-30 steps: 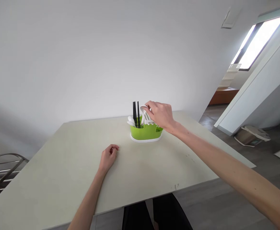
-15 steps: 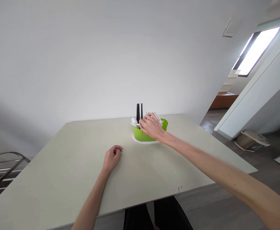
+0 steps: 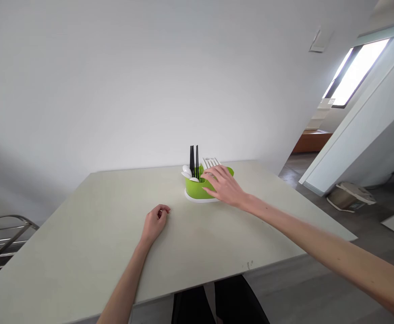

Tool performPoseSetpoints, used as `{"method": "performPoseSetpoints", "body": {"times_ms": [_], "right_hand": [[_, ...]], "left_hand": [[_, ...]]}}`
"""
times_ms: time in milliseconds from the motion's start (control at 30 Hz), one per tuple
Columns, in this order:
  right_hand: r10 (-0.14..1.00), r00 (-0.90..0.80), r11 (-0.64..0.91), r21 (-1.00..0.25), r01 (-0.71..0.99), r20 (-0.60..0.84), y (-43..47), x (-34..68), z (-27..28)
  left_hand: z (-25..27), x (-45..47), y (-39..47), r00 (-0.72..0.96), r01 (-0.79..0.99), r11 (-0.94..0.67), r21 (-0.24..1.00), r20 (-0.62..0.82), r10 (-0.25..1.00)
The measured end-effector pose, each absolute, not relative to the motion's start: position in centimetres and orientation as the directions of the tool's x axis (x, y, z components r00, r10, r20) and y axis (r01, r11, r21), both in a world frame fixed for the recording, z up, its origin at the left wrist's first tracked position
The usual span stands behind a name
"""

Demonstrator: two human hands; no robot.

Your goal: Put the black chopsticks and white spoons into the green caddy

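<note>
Toward the back of the table stands a green utensil holder [image 3: 194, 191] with a white base. Several black chopsticks [image 3: 192, 159] rise from its left part, and white spoons [image 3: 186, 171] lean at its left end. A white slotted rack [image 3: 209, 162] shows at the holder's back. My right hand [image 3: 226, 184] hovers in front of the holder's right half, its fingers apart and nothing in them, and it hides part of the green wall. Resting on the tabletop nearer to me, my left hand [image 3: 155, 220] is loosely curled with nothing visible in it.
The pale table [image 3: 109, 234] meets a white wall [image 3: 132, 90] at the back. At far left is a metal tube rack [image 3: 8, 243]. On the floor to the right sits a brownish bin [image 3: 348, 198], near a doorway and a bright window [image 3: 362, 72].
My right hand has drawn back from the spoons at the holder's left, moving right and toward me, and its fingers have spread. The left hand stays where it was.
</note>
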State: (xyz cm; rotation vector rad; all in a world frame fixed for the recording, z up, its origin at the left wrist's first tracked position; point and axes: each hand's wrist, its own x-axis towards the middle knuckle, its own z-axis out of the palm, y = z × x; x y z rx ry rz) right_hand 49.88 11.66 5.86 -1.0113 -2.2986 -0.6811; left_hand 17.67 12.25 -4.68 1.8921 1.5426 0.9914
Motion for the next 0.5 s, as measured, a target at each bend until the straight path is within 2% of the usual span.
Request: {"method": "performPoseSetpoints", "body": {"times_ms": [100,200,333,500], "right_hand": [[0.529,-0.468,0.554,0.130,0.823,0.708,10.0,52.2,4.4],[0.613,-0.330,0.472,0.003,0.882,0.718,9.0,54.5,2.5],[0.781,-0.183,0.332,-0.149,0.932,0.597,8.1,57.3,-0.5],[0.883,-0.081,0.205,-0.225,0.953,0.462,6.9,60.5,-5.3]], "left_hand": [[-4.7,17.7,12.3,0.089,0.609,-0.223,0.761,0.214,0.973],[-4.6,17.8,12.3,0.079,0.621,-0.220,0.753,0.218,0.973],[-4.2,18.0,12.2,0.074,0.628,-0.221,0.746,0.226,0.971],[-3.9,18.2,11.9,0.055,0.638,-0.206,0.742,0.222,0.973]]}}
